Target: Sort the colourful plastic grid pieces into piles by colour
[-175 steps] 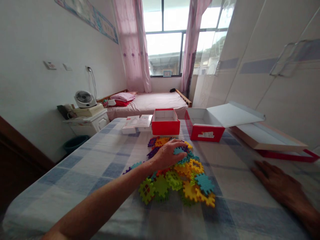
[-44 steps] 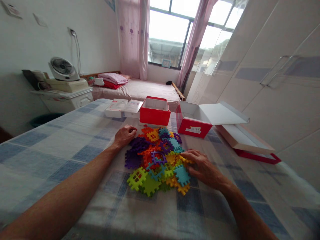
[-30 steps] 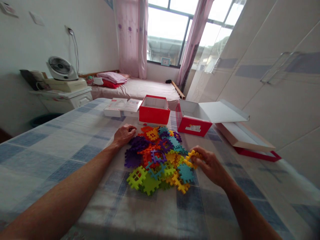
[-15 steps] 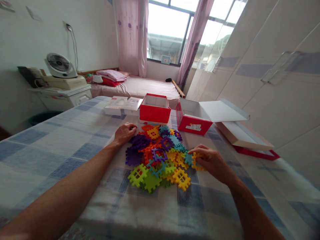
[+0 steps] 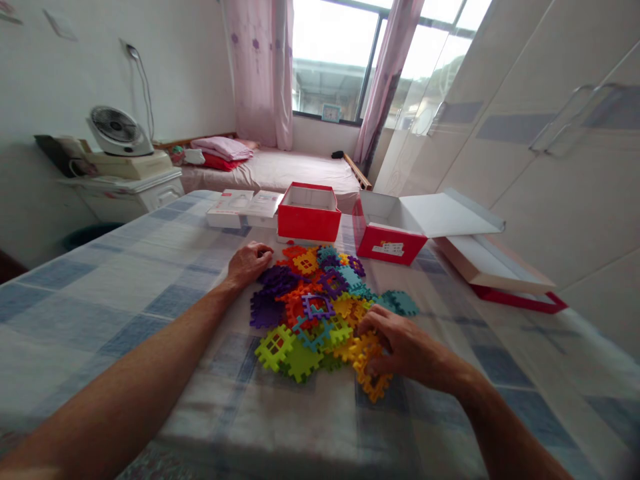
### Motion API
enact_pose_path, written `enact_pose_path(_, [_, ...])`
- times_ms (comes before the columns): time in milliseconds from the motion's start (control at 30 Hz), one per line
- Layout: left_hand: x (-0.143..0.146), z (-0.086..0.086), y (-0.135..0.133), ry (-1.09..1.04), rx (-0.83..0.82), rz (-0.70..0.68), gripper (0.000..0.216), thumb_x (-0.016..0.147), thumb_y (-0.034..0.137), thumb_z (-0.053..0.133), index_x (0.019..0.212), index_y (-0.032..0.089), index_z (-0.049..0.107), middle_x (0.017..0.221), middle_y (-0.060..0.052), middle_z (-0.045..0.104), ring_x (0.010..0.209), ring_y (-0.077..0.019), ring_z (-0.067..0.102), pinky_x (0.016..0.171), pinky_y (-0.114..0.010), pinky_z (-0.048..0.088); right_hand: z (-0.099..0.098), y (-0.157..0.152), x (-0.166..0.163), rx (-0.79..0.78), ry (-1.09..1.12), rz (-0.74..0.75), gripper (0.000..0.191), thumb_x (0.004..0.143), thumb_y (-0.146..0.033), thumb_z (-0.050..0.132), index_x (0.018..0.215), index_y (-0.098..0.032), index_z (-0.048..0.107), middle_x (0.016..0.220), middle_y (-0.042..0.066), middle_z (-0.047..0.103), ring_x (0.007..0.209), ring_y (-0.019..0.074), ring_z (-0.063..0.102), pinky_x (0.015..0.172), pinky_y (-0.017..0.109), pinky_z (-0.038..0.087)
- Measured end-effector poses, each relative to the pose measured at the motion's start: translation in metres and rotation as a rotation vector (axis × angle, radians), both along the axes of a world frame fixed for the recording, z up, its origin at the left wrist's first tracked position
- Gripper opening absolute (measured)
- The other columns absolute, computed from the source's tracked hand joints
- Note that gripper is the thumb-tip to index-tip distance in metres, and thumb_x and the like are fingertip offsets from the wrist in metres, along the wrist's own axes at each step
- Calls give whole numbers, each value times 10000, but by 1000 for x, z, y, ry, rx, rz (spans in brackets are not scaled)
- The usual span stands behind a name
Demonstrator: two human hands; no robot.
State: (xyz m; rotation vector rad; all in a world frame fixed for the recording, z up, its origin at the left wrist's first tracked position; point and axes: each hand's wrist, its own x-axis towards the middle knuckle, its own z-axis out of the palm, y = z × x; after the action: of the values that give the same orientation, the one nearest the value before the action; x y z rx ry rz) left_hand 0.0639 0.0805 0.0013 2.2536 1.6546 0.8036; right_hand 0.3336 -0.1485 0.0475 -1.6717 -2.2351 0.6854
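Observation:
A pile of flat, notched plastic building pieces (image 5: 303, 360) lies on the table in purple, orange, teal, yellow and green; some have window cut-outs. My left hand (image 5: 249, 262) rests on the cloth beside the purple pieces (image 5: 267, 310), fingers curled and no piece showing in them. At the pile's right side, my right hand (image 5: 405, 343) has thumb and fingers around a yellow window piece (image 5: 367, 348), low over other yellow pieces. Its fingers partly hide that piece. Several teal pieces (image 5: 403, 302) lie beyond the right hand.
Behind the pile stand a red open box (image 5: 309, 225) and a second red box (image 5: 390, 248) with its white flap raised. White flat boxes (image 5: 230, 210) are at the back left, and a box lid (image 5: 500, 267) lies at the right. A checked cloth (image 5: 135, 307) covers the table.
My right hand has moved left and toward me, bringing the yellow piece from beside the teal pieces to the other yellow ones. The teal pieces are now uncovered. My left hand stays put.

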Motion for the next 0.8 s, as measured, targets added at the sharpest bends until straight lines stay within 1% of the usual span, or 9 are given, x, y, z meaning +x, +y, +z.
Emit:
enact_pose_path(100, [-1,0,0,1,-12,0,379,770,339,421,942,199,729,1035,-63,691,869,-209,631,796,-274,468,-1,2,6,-4,62,-70,201,695,-204,686,854,-190,563,816,-20,527,659,85,454,592,210,364])
enact_pose_path(200, [-2,-1,2,-12,-7,-10,389,764,350,417,938,193,728,1036,-65,692,891,-215,631,808,-278,466,-3,5,16,-86,226,-144,167,717,-231,664,812,-184,536,670,-52,469,575,69,400,520,196,329])
enact_pose_path(300, [-3,-3,5,-9,2,-7,402,759,369,411,932,193,728,1023,-68,695,895,-221,633,802,-283,466,5,5,33,-159,406,-199,206,753,-336,637,848,-183,535,650,-48,497,569,77,443,509,195,356])
enact_pose_path(367, [-4,-4,6,-3,-2,-13,413,760,387,408,939,193,726,1014,-70,698,891,-223,634,792,-285,465,15,0,52,-93,424,-306,269,762,-415,624,864,-178,548,696,-23,549,585,85,479,504,198,369])
enact_pose_path(433, [-4,-4,6,2,-12,-24,430,763,404,403,953,187,722,1011,-76,698,891,-226,635,789,-288,465,23,-9,78,1,364,-472,333,749,-481,624,859,-171,569,707,-9,567,560,82,472,471,197,347])
enact_pose_path(500, [-4,-4,6,9,-18,-24,441,763,410,397,962,184,719,1012,-80,696,887,-230,637,782,-295,466,24,-21,110,45,306,-632,397,719,-536,628,850,-164,588,679,-7,564,513,76,436,432,203,311])
enact_pose_path(633, [-4,-4,7,18,-17,-21,445,762,405,395,974,181,715,1024,-80,691,906,-237,633,790,-303,466,4,-43,171,81,242,-858,524,658,-615,620,861,-133,610,676,31,576,495,105,441,433,245,333])
enact_pose_path(733, [-4,-4,7,13,-22,-22,432,765,392,399,976,182,713,1042,-77,688,922,-230,628,810,-299,460,-10,-48,189,205,-52,-1036,556,676,-611,594,923,-114,623,809,119,614,629,199,555,527,317,423])
enact_pose_path(800, [-3,-3,6,11,-23,-20,421,767,384,401,967,187,714,1039,-71,690,920,-225,629,812,-294,460,-11,-44,180,355,-295,-1084,541,726,-565,566,1017,-111,615,986,181,602,811,279,595,654,385,464])
